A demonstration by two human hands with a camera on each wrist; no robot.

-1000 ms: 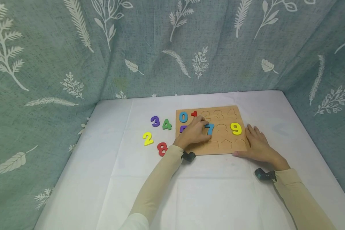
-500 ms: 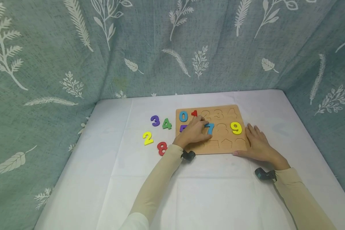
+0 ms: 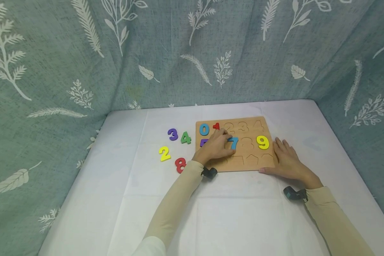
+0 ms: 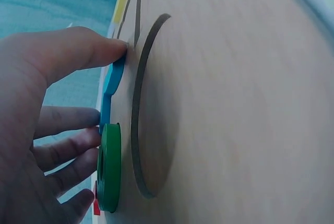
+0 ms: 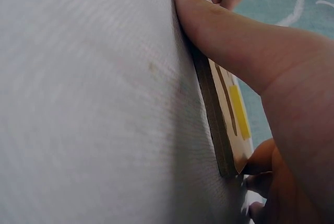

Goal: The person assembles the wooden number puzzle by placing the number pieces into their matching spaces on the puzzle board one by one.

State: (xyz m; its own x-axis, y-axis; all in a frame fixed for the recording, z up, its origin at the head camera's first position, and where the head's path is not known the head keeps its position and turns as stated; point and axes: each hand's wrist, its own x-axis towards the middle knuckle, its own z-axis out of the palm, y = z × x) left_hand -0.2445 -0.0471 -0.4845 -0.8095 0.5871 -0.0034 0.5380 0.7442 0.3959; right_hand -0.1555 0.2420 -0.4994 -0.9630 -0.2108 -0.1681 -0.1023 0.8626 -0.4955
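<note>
A wooden number puzzle board (image 3: pixel 252 164) lies on the table. My left hand (image 3: pixel 214 145) is over its middle row, pinching the blue number 7 (image 3: pixel 233 143) between thumb and index finger; the 7 lies at the board's surface. Under that hand sits a green looped piece (image 4: pixel 109 166), hidden in the head view. The right hand (image 3: pixel 288 161) rests at the board's near right corner, thumb (image 5: pixel 203 20) on the near edge and straight fingers along the right side. A yellow 9 (image 3: pixel 262 142) is on the board beside it.
On the board are a blue 0 (image 3: pixel 204 129), a red 1 (image 3: pixel 216 126) and a purple piece (image 3: pixel 203 142), each partly or fully visible. Left of it lie a purple 3 (image 3: pixel 172 134), green 4 (image 3: pixel 185 138), yellow 2 (image 3: pixel 164 154) and red 8 (image 3: pixel 180 165).
</note>
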